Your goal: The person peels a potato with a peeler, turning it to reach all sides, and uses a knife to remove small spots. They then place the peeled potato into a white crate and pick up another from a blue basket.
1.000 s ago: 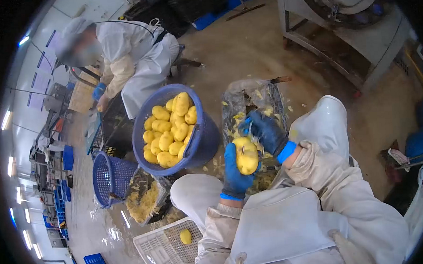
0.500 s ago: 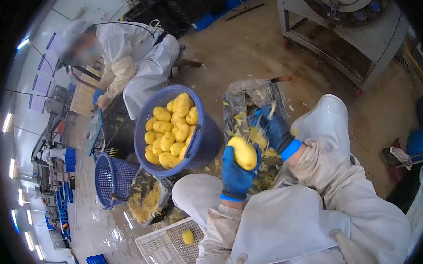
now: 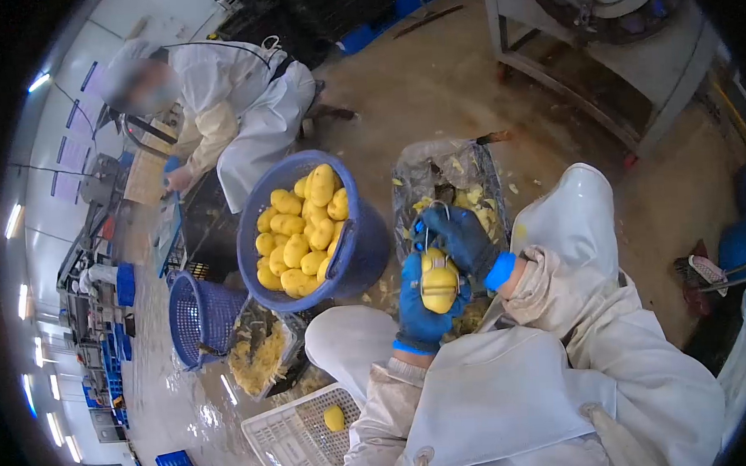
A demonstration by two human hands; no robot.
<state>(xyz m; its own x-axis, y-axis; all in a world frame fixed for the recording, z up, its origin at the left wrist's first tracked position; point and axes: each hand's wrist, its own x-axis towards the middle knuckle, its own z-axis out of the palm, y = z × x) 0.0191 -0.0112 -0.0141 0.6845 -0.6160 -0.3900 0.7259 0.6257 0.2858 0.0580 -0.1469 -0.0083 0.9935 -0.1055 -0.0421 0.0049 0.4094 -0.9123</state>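
Note:
My left hand (image 3: 421, 316), in a blue glove, is wrapped round a yellow peeled potato (image 3: 439, 290). In my gloved right hand (image 3: 460, 236) is a metal peeler (image 3: 435, 268), whose wire frame lies across the top of the potato. Both hands are above a crate (image 3: 404, 182) lined with clear plastic and strewn with peelings. Left of my hands stands a blue-purple basket (image 3: 359, 249) heaped with yellow potatoes (image 3: 295, 251).
A smaller blue basket (image 3: 185, 320) and a container of peelings (image 3: 258, 359) stand at left. One potato (image 3: 334, 417) lies in a white crate (image 3: 287, 453). A co-worker (image 3: 251, 105) in white sits beyond the potato basket. A metal machine (image 3: 582, 74) stands upper right.
My right hand has come down and left, bringing the peeler from beyond the potato onto it. The potato has tipped in my left hand, which stays nearly in place.

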